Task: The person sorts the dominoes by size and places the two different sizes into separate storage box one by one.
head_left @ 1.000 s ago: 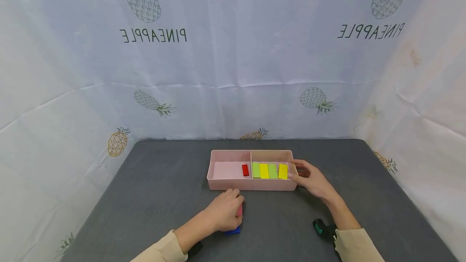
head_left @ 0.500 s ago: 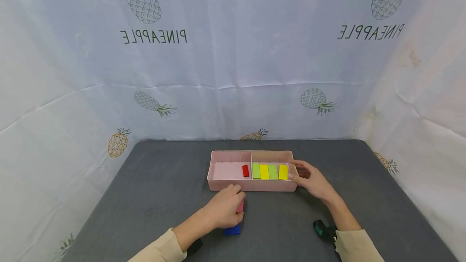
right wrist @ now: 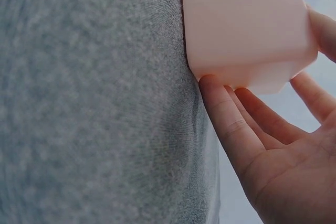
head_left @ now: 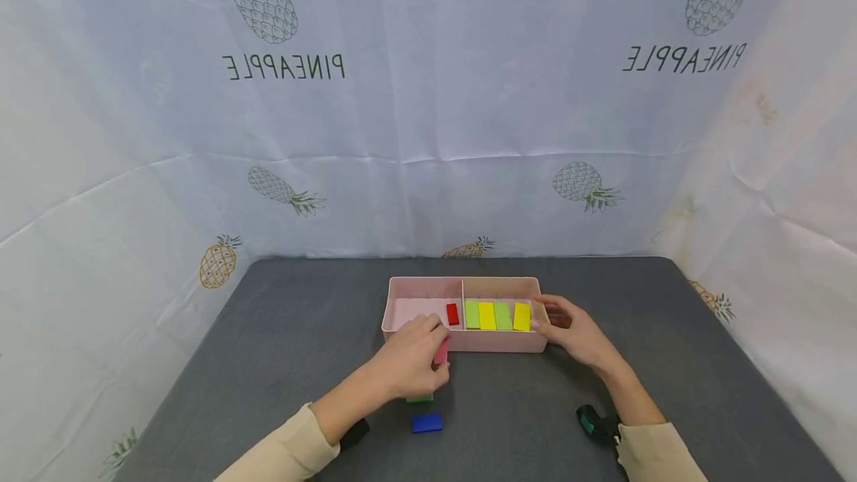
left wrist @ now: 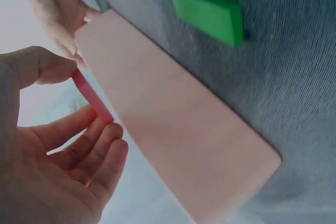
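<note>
Between thumb and fingertips my left hand (head_left: 411, 357) pinches a pink block (left wrist: 93, 97), held just in front of the near wall of a pink two-compartment box (head_left: 495, 341). My right hand (head_left: 577, 331) grips the box's right end, with its fingers on the end wall and its thumb at the near rim. In the left compartment lies a red block (head_left: 452, 314). Light green and yellow blocks (head_left: 486, 315) stand in a row in the right compartment. On the table, a green block (left wrist: 208, 15) is partly hidden by my left hand in the head view, and a blue block (head_left: 427, 423) lies nearer.
The dark grey table (head_left: 321, 303) holds the box near its middle. Behind it and at both sides hangs a white curtain (head_left: 428, 110) printed with pineapples. A black wrist strap with a green patch (head_left: 591, 420) is on the right wrist.
My left hand has lifted the pink block forward, away from the blue block and up to the box. The green block has come into view. My right hand stays at the box.
</note>
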Motion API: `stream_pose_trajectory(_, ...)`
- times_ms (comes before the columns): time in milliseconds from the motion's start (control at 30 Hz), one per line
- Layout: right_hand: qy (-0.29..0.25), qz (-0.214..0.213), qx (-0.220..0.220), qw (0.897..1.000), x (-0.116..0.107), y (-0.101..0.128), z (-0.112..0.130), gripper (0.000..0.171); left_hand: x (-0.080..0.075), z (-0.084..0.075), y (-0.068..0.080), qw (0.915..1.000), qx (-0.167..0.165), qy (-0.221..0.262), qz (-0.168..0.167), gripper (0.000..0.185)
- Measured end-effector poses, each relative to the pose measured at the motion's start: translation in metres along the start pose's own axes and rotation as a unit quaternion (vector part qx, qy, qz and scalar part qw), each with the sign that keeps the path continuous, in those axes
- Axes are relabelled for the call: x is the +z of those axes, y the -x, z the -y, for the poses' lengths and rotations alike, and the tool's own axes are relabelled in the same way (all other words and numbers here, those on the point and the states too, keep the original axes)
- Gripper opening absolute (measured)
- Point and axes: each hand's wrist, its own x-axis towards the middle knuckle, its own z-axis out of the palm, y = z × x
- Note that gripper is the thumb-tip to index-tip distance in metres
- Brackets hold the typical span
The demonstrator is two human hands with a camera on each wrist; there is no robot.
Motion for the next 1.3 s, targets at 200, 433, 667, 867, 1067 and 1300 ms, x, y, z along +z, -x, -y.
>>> stream_pose_trajectory(200, 0.003, -0.001, 0.002, 1.000, 0.001, 0.000, 0.000, 0.064, -0.010, 0.007, -0.009, 0.9999, -0.003, -0.002, -0.012, 0.037)
stream_pose_trajectory(433, 0.005, -0.004, 0.008, 1.000, 0.001, 0.000, 0.001, 0.064, -0.020, 0.014, -0.021, 0.9993, -0.018, -0.024, -0.022, 0.041)
stream_pose_trajectory(667, 0.008, -0.003, 0.009, 1.000, 0.001, 0.000, 0.001, 0.064, -0.023, 0.026, -0.034, 0.9993, -0.031, -0.016, -0.009, 0.042)
stream_pose_trajectory(867, 0.005, -0.004, 0.007, 1.000, -0.001, -0.001, 0.001, 0.064, -0.019, 0.035, -0.046, 0.9990, -0.028, -0.034, -0.010, 0.038)
stream_pose_trajectory(1067, 0.006, -0.005, 0.009, 1.000, -0.001, 0.000, 0.001, 0.064, -0.014, 0.041, -0.056, 0.9991, -0.033, -0.023, 0.014, 0.038)
stream_pose_trajectory(1300, 0.005, -0.007, 0.007, 1.000, 0.002, -0.001, -0.002, 0.065, -0.006, 0.048, -0.067, 0.9966, -0.053, -0.005, 0.063, 0.042)
